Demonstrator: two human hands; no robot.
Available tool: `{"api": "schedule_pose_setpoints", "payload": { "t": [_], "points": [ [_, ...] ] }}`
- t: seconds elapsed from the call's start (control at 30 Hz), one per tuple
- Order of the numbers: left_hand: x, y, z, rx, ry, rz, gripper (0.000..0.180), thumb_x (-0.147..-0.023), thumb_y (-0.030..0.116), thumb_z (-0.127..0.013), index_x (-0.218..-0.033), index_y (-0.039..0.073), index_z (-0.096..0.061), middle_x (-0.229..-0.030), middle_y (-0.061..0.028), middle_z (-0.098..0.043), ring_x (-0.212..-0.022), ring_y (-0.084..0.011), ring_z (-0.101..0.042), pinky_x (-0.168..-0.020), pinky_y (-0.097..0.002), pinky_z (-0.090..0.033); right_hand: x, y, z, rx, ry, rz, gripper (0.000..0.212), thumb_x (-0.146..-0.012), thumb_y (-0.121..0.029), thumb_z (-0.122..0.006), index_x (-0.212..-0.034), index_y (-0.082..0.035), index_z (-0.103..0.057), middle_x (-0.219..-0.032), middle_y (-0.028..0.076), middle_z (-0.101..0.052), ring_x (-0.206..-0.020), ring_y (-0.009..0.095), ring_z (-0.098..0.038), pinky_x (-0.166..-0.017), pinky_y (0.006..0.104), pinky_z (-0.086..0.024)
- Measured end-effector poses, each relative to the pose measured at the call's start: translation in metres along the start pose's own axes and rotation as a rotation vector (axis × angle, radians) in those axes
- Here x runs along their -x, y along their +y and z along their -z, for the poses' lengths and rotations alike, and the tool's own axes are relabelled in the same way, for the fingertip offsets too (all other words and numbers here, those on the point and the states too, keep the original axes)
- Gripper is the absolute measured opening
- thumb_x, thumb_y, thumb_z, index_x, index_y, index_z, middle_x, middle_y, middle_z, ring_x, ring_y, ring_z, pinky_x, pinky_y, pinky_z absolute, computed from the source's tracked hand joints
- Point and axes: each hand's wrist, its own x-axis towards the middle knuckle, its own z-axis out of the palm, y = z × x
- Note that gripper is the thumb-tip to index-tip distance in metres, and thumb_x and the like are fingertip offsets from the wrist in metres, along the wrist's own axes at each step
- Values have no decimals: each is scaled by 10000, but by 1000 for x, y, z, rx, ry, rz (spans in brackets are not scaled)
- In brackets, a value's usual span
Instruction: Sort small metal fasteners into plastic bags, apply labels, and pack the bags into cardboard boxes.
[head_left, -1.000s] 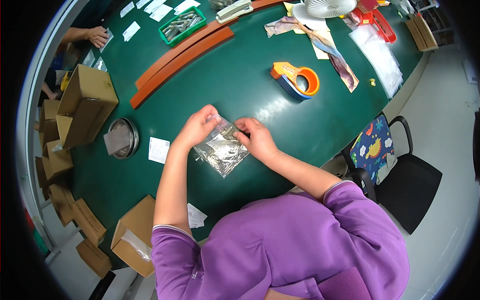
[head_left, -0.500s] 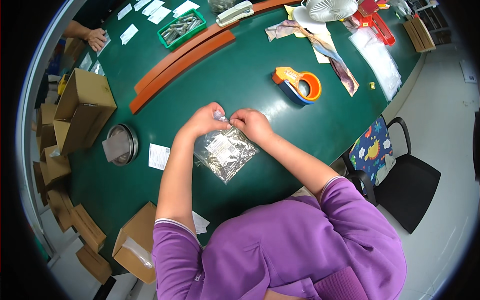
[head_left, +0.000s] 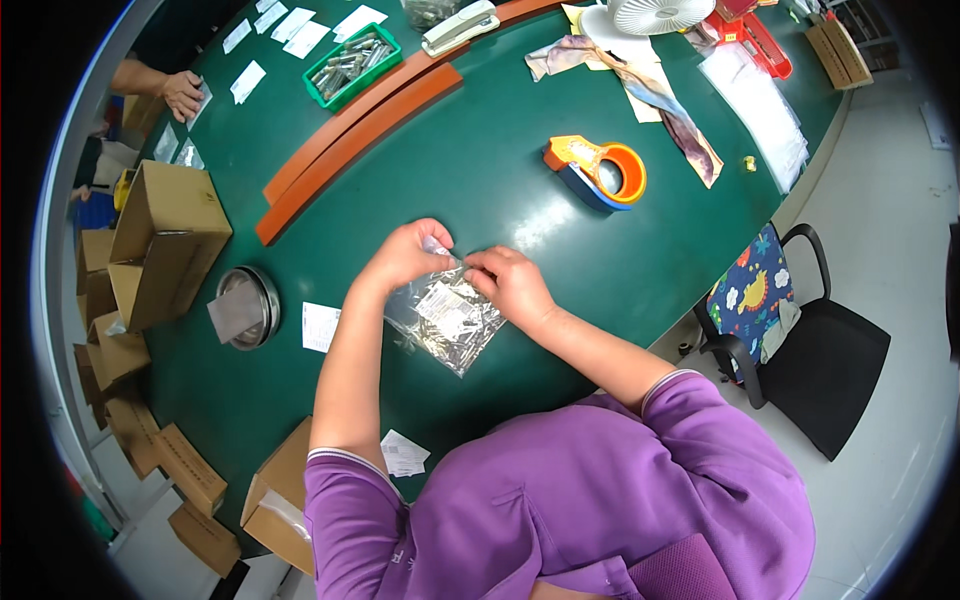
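A clear plastic bag [head_left: 462, 345] full of small metal pins lies on the green table, with a white printed label on its face. My left hand [head_left: 412, 255] pinches the bag's top edge at its left part. Close beside it, my right hand [head_left: 510, 285] has its fingers closed on the same edge, further right. The fingertips of both hands nearly meet there. Left of my left forearm lies a white paper slip [head_left: 320, 327].
An orange and blue tape dispenser [head_left: 600, 172] stands beyond my right hand. Orange-brown strips [head_left: 360, 150] curve across the table beside a green tray [head_left: 318, 92] of metal parts. At left are round metal tins [head_left: 262, 310] and cardboard boxes [head_left: 175, 250]. Another person's hand [head_left: 183, 95] rests far left.
My hands stay at the bag's top edge, and my right hand has shifted slightly nearer to me. The whole view has tilted a little, showing more of the paper slips by my left elbow.
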Motion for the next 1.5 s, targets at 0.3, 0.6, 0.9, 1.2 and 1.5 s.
{"api": "schedule_pose_setpoints", "payload": {
  "t": [0.3,0.6,0.9,1.2,1.5],
  "points": [
    [2,-8,-6,106,102,-20,244,-728,46,-736,-913,60,-578,-799,-11,-622,-748,-89,-585,-694,-254,-485,-13,7,0,-106,-134,-190,195,-740,-161,-719,-904,-61,-687,-801,104,-616,-736,239,-630,-683,353,-510],
    [12,6,-12,-19,209,-59,254,-735,57,-732,-926,68,-566,-801,-8,-621,-744,-88,-570,-689,-252,-478,-24,6,-9,-432,80,-186,175,-792,-97,-663,-958,-43,-667,-933,126,-630,-776,246,-635,-698,346,-516],
    [17,1,-12,28,239,-94,274,-736,45,-733,-945,62,-556,-811,-5,-626,-775,-83,-569,-699,-255,-481,-16,3,-7,-198,-150,-244,186,-784,-194,-705,-895,-51,-664,-830,100,-659,-753,212,-659,-682,332,-518],
    [9,-5,-10,-24,190,-211,420,-714,17,-741,-1096,36,-567,-829,-29,-659,-808,-103,-602,-731,-266,-494,-23,8,-13,-256,-211,-335,213,-787,-234,-724,-872,-52,-655,-768,85,-674,-717,217,-660,-664,329,-507],
    [-7,-15,-11,34,163,-126,460,-721,58,-748,-1145,39,-570,-846,-56,-686,-816,-152,-636,-771,-301,-500,-25,6,5,25,-292,-363,205,-776,-263,-721,-860,-76,-708,-764,110,-689,-712,250,-668,-690,351,-520]
  ]
}}
